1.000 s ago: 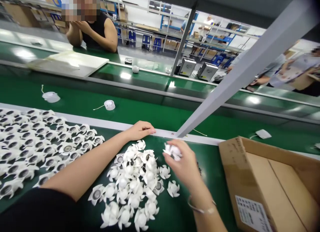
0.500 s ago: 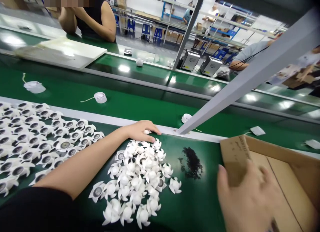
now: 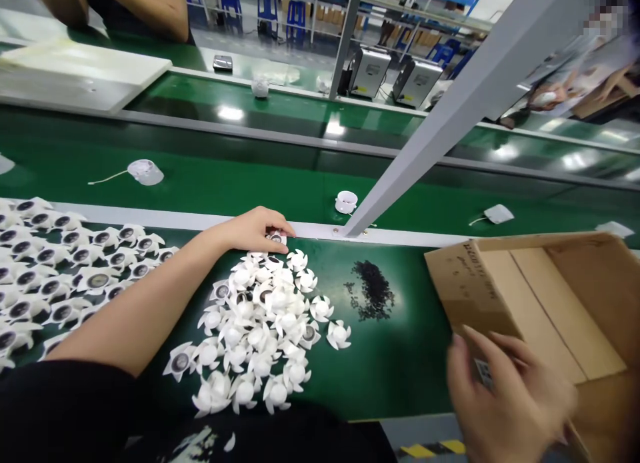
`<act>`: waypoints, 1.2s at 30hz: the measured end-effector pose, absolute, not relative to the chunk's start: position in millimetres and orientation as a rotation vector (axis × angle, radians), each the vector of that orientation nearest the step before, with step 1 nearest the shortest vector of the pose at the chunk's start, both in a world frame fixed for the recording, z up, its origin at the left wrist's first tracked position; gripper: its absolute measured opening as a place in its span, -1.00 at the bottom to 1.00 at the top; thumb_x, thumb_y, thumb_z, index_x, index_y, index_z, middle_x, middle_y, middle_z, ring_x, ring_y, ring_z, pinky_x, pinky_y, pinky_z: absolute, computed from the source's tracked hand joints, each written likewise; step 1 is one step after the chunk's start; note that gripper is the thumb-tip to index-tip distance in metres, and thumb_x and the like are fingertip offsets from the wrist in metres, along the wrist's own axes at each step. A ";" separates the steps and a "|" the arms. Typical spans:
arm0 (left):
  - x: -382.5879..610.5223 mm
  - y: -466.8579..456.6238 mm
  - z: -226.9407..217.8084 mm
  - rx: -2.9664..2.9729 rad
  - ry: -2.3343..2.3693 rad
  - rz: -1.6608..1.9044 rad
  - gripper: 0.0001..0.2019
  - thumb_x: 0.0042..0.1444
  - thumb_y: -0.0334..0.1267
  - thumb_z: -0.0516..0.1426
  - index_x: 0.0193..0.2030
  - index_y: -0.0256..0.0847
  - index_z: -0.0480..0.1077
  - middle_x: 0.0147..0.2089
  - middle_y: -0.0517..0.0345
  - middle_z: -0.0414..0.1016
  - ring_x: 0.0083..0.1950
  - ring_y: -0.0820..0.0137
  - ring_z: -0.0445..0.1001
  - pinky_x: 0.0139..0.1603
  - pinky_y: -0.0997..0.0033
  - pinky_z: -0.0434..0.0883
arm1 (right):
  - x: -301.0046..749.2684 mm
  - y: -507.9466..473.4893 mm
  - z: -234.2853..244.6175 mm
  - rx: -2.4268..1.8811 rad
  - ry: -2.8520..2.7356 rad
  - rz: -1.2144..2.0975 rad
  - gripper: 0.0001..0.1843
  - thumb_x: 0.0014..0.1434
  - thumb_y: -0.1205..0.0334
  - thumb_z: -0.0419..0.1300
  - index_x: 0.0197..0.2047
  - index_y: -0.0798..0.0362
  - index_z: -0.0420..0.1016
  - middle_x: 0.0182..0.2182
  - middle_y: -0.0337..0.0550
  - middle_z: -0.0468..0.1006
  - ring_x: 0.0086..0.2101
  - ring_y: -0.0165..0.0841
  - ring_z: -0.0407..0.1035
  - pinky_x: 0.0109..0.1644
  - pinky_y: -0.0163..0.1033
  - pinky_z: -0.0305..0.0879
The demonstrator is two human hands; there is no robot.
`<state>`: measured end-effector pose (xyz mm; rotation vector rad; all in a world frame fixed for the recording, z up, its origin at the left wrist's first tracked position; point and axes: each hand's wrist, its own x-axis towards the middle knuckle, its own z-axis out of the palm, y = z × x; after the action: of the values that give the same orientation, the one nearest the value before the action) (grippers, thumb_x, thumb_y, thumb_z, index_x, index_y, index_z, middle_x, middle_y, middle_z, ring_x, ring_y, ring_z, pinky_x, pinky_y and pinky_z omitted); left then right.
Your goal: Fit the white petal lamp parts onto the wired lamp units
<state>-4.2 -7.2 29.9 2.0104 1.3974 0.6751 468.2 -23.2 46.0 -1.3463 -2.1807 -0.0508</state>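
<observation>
My left hand [image 3: 253, 230] is closed on a small white fan wheel [image 3: 277, 238] with a dark round centre, at the far edge of a pile of similar white fan wheels [image 3: 260, 330]. Most in the pile lie hub up; some show dark centres. At the right, my right hand [image 3: 510, 396] is in front of the near left corner of an open cardboard box [image 3: 455, 283]. Its fingers are curled, thumb and forefinger tips close together; blur hides what they hold. A heap of small black pieces [image 3: 373, 290] lies between the pile and the box.
Rows of white fan wheels [image 3: 50, 286] with dark centres lie at the left. Beyond a pale rail [image 3: 150, 216], a green conveyor belt [image 3: 250, 176] carries white round housings [image 3: 146, 172] with wires. A slanted grey post [image 3: 425, 136] rises from the rail. A person [image 3: 150, 10] sits opposite.
The view has tilted down and shifted right. My right hand has moved rightward against the box, and its fingers have curled in. My left hand stays by the pile; its fan wheel shows more clearly.
</observation>
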 end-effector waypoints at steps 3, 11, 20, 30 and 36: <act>-1.7 -7.2 28.5 1.977 1.433 0.733 -0.68 0.10 -0.08 0.26 -0.06 -0.18 0.59 -0.17 0.07 0.59 -0.28 0.45 0.47 -0.28 0.50 0.37 | 408.1 -12.9 38.2 -1.085 -2.360 0.007 -0.82 0.22 0.33 0.21 -0.10 0.03 0.54 -0.20 -0.02 0.50 -0.16 -0.14 0.37 -0.06 -0.02 0.30; 4.2 -1.6 12.4 1.928 1.376 1.026 -0.72 0.19 -0.09 0.22 -0.04 -0.16 0.59 -0.11 0.03 0.54 -0.19 0.44 0.49 -0.22 0.47 0.39 | 367.7 9.3 19.9 -0.795 -2.739 -0.021 -0.89 0.28 0.33 0.19 -0.19 0.06 0.56 -0.25 -0.14 0.56 -0.22 -0.27 0.36 -0.22 -0.14 0.16; -5.8 -0.4 14.8 1.966 1.306 0.823 -0.48 0.00 -0.16 0.35 0.14 -0.11 0.49 0.00 0.03 0.51 -0.08 0.36 0.49 -0.14 0.45 0.41 | 349.1 18.3 29.1 -0.770 -2.874 -0.077 -0.88 0.27 0.37 0.11 -0.31 0.06 0.44 -0.35 -0.11 0.50 -0.28 -0.22 0.34 -0.24 -0.11 0.15; 2.7 0.2 11.4 1.953 1.315 0.846 -0.67 0.02 -0.13 0.33 -0.05 -0.11 0.59 -0.11 0.14 0.60 -0.10 0.38 0.52 -0.11 0.46 0.35 | 236.5 56.9 30.0 -0.816 -2.512 0.773 -0.90 0.21 0.27 0.11 -0.32 0.01 0.42 -0.38 -0.19 0.49 -0.37 -0.32 0.35 -0.30 -0.23 0.25; 2.7 1.6 9.5 1.946 1.290 0.873 -0.78 0.02 -0.23 0.33 -0.15 -0.10 0.61 -0.22 0.22 0.59 -0.20 0.45 0.50 -0.21 0.49 0.30 | 212.6 62.3 24.7 -0.613 -2.698 0.485 -0.91 0.22 0.31 0.14 -0.31 0.05 0.45 -0.37 -0.14 0.49 -0.31 -0.28 0.37 -0.21 -0.18 0.26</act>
<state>2.7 1.6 9.5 1.9456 1.2902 0.8726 212.6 62.3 24.7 -0.6129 -2.6978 0.4852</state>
